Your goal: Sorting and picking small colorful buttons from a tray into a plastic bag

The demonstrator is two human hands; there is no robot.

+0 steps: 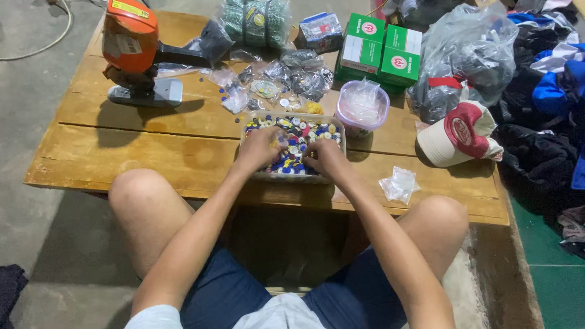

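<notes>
At the near edge of the low wooden table (141,158), just about at its middle, a shallow clear tray (339,130) full of small round buttons (300,129) in blue, yellow, white and red, with both hands sunk into it. Still heaped, to judge by the pile, so most of the sorting apparently left; behind the tray, toward the far edge, several small clear bags (296,76) already holding pieces, and one empty-looking little bag (399,184) lying near the right front corner. Left hand (262,147) curled over the tray's left part, fingers bent inward, seemingly pinching something small, though exactly what cannot be told. Right hand (324,156) likewise cupped at the tray's right part, fingers folded down among the buttons; whether gripping any cannot be told. Both forearms stretched straight forward between raised bare knees, wrists close together, almost touching. Beside the tray on the right, a round clear tub (362,108) lined with plastic; at the far left corner, an orange hand press (134,49); near the right edge, a red-and-white cap (461,134).
</notes>
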